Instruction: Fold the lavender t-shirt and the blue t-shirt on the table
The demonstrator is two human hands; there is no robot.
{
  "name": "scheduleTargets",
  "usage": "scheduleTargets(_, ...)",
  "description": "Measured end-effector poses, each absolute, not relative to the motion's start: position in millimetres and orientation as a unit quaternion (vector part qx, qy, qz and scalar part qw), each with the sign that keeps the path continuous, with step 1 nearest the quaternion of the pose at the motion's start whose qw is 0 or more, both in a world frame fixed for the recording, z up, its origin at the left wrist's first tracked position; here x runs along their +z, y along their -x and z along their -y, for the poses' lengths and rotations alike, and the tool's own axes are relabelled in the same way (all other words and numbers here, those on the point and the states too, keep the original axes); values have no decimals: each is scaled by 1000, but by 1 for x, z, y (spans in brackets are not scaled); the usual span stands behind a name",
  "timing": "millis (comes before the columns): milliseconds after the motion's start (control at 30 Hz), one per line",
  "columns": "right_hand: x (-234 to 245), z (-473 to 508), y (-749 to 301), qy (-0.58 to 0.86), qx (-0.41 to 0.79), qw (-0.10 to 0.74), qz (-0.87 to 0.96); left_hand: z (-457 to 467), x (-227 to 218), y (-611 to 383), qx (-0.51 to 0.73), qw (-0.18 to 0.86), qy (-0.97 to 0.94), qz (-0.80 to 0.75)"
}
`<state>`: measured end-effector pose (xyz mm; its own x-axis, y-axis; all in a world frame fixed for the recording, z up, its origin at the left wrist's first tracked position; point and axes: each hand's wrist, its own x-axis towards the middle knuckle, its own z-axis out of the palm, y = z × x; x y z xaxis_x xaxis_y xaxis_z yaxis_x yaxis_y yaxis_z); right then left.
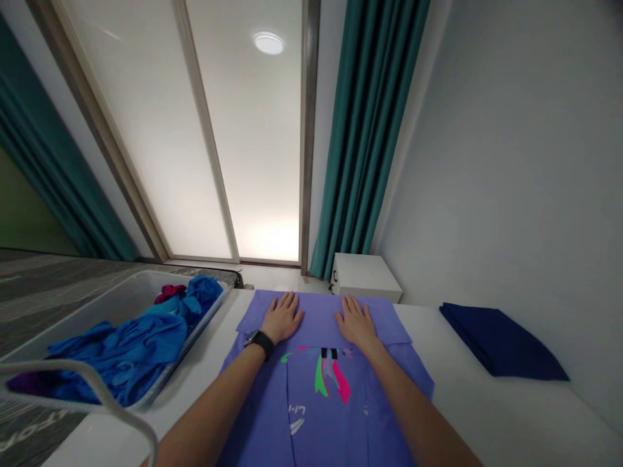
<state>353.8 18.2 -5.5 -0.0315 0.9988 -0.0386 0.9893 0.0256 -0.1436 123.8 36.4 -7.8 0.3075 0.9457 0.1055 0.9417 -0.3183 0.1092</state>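
Tall pale panels (263,149), flanked on the right by a teal curtain (372,130), are seen beyond a white worktop (511,421). Across the middle of the worktop a purple garment (331,421) is spread, its near end cut off by the bottom of the view. At its far end a wide band of the cloth is laid over the rest, and a pink and green print (342,383) appears to be partly covered by it. To the left, a white bin (117,298) is heaped with blue clothes (141,344); whether it is stood wholly on the worktop cannot be told. To the right, a navy cloth (501,340), folded flat, is laid well apart from the purple garment.

Upon the band both hands are rested palm down, the left hand (282,319) with fingers extended and thumb spread, the right hand (356,321) likewise flattened, a gap left between them; nothing is gripped by either. The step in hand is judged to be the smoothing of this fold. For the next move, an even pinch at both ends of the band would seem to be called for, with the layers kept aligned and the print side undisturbed. On the left wrist a dark-strapped watch (263,342) is worn.
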Motion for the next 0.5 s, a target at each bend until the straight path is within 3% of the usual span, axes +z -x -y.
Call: scheduleTargets(500, -12, -22, -394, 727, 59, 13, 684, -49, -9, -84, 66, 6, -789, -611)
